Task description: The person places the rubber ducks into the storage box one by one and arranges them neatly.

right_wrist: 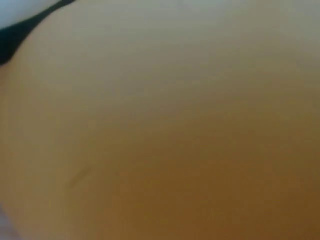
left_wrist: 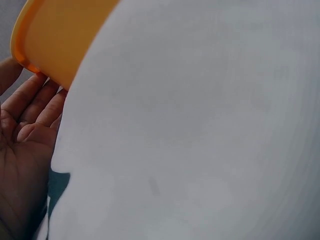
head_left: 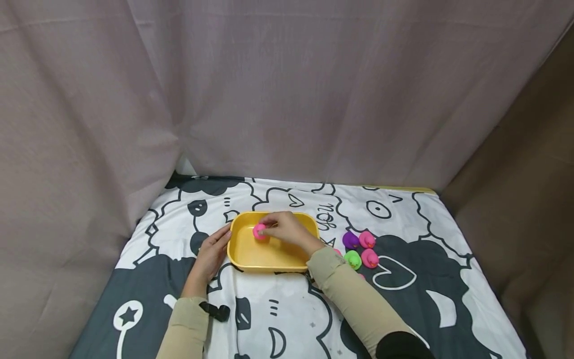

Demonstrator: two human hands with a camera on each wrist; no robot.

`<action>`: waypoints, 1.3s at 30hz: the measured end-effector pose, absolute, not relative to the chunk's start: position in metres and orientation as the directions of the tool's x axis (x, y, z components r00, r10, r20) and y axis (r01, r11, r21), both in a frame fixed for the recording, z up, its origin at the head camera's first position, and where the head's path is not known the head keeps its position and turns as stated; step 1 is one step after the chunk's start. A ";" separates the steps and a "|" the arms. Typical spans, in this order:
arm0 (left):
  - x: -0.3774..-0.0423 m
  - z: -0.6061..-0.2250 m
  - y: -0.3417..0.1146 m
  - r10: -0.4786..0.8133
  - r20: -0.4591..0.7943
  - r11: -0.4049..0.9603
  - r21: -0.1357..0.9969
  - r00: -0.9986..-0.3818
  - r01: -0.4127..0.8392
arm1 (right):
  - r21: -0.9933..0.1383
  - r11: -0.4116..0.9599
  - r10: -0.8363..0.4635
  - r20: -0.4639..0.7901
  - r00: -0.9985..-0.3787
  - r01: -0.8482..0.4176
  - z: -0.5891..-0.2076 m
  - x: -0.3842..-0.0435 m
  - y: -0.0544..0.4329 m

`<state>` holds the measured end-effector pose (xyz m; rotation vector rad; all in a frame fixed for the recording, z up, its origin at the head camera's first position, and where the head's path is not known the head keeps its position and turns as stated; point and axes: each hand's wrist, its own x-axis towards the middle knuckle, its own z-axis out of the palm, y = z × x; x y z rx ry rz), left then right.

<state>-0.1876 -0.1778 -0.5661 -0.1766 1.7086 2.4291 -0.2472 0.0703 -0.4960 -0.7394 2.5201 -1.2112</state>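
In the head view a yellow tray [head_left: 273,258] lies on the patterned cloth. My left hand [head_left: 212,254] holds the tray's left end, fingers and thumb at the rim; the left wrist view shows this hand [left_wrist: 30,120] with its fingertips against the tray's edge [left_wrist: 55,40]. My right hand [head_left: 289,230] reaches over the tray from the right and pinches a small pink rubber duck [head_left: 258,231] above the left part of its floor. The right wrist view is blurred and filled by a yellow-brown surface.
Right of the tray sits a group of small rubber ducks: a purple one [head_left: 351,240], a green one [head_left: 353,260] and several pink ones [head_left: 369,258]. The right sleeve [head_left: 354,294] partly hides them. Curtains [head_left: 287,99] hang behind the cloth [head_left: 269,319] and at both sides.
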 end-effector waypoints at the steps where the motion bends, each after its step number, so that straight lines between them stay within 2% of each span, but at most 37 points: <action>1: -0.188 -0.566 -0.178 0.066 -0.188 -0.333 0.922 -0.980 -0.199 | -0.783 0.523 -0.543 0.001 -0.840 -0.338 -0.498 -0.248 0.070; 9: -0.187 -0.564 -0.177 0.064 -0.188 -0.345 0.917 -0.980 -0.199 | -0.772 0.516 -0.542 0.042 -0.839 -0.372 -0.517 -0.249 0.065; 20: -0.186 -0.566 -0.176 0.066 -0.181 -0.345 0.919 -0.981 -0.193 | -0.738 0.557 -0.532 0.035 -0.846 -0.381 -0.525 -0.247 0.062; 24: -0.187 -0.566 -0.176 0.058 -0.174 -0.342 0.922 -0.983 -0.183 | -0.760 0.536 -0.531 0.035 -0.846 -0.368 -0.526 -0.248 0.062; 32: -0.187 -0.567 -0.175 0.060 -0.157 -0.360 0.918 -0.986 -0.168 | -0.800 0.492 -0.569 0.002 -0.822 -0.343 -0.526 -0.247 0.062; 39: -0.186 -0.566 -0.177 0.072 -0.170 -0.331 0.926 -0.983 -0.185 | -0.824 0.433 -0.641 0.003 -0.768 -0.365 -0.527 -0.244 0.062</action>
